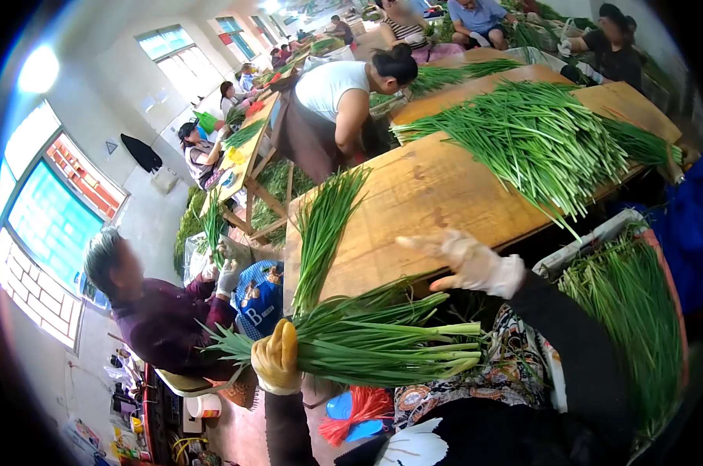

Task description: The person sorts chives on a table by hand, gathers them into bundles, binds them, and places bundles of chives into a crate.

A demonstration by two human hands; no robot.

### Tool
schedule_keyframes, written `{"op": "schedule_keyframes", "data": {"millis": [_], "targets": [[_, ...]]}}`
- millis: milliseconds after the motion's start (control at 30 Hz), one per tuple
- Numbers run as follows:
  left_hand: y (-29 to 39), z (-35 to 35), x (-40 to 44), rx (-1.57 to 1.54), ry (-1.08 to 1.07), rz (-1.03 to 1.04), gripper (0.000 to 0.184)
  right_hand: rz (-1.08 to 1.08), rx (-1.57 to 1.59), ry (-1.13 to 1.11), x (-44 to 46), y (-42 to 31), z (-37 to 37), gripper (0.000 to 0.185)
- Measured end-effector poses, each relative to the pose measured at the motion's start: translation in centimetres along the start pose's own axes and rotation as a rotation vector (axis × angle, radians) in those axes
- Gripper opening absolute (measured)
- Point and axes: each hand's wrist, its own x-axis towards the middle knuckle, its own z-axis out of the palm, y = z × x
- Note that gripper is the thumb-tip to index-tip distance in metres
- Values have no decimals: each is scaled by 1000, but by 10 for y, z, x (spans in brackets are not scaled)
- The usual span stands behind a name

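My left hand [277, 359], in a yellow-stained glove, is closed round the leafy end of a bunch of garlic chives [390, 346]. The bunch lies level above my lap, its pale stem ends pointing right. My right hand [472, 266], in a whitish glove, is raised over the near edge of the wooden table [413, 186], fingers spread and nothing in them. A smaller bunch of chives [326, 225] lies along the table's left end. On its right side a large heap of chives [530, 140] is spread, white stem ends toward me.
At my right stands a crate [666, 256] full of loose chives. Below are red plastic strips [359, 415] over a blue slipper [340, 405]. A person in dark purple [169, 326] sits at left; another in a white top [332, 89] bends beyond the table. Others work further back.
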Motion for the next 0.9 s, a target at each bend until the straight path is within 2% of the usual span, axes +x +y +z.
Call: {"op": "schedule_keyframes", "data": {"millis": [33,100,167,200,233,267,333,367,400,433,467,500,533,567,600,633,667,700,733,767,800,867,900], "targets": [[2,3,2,-26,-28,-22,48,-5,-48,-3,5,2,17,54],[10,9,10,-125,-87,-117,48,42,530,-131,7,10,44,52],[17,13,13,-441,-208,-267,48,-9,692,-154,-2,20,45,50],[22,14,17,-637,-251,-344,46,-79,540,-83,-6,23,46,41],[34,18,23,-1268,-261,-640,45,-136,377,-1,-11,26,48,33],[33,30,11,-1552,-371,-819,47,-180,216,88,-12,25,45,24],[29,50,-27,-1769,-686,-1061,47,-183,222,-92,-19,23,28,13],[38,31,-1,-1673,-912,-1153,43,-179,220,-96,-22,22,22,13],[44,37,0,-1727,-907,-1012,39,-142,105,-258,-24,22,17,15],[50,37,5,-1801,-977,-1121,35,-103,-9,-420,-28,22,15,18],[54,35,9,-1872,-1045,-1234,31,-100,-8,-423,-35,25,14,18],[57,48,-3,-1895,-1133,-1146,31,-66,142,-412,-45,28,13,19],[65,52,-13,-1974,-1041,-1195,28,-31,291,-398,-55,32,13,20],[64,61,-27,-1978,-1100,-993,31,-51,540,-223,-65,39,15,22],[62,68,-35,-1970,-1153,-792,33,10,474,-241,-71,49,11,17],[70,62,-28,-1919,-1219,-917,31,156,428,-246,-68,57,0,16],[72,71,-35,-1843,-1264,-758,29,307,381,-249,-68,60,-12,16],[74,81,-50,-1785,-1176,-497,29,443,607,-17,-67,57,-18,17],[77,85,-57,-1754,-1128,-366,29,567,823,223,-60,52,-26,20],[81,88,-63,-1719,-1071,-244,30,576,633,142,-50,48,-43,21],[85,86,-63,-1641,-1109,-253,30,580,629,139,-40,44,-45,21],[93,88,-68,-1562,-1146,-257,31,5,372,178,-20,35,-43,20],[96,93,-75,-1639,-1150,-309,31,-49,195,116,-17,34,-35,21]]}}
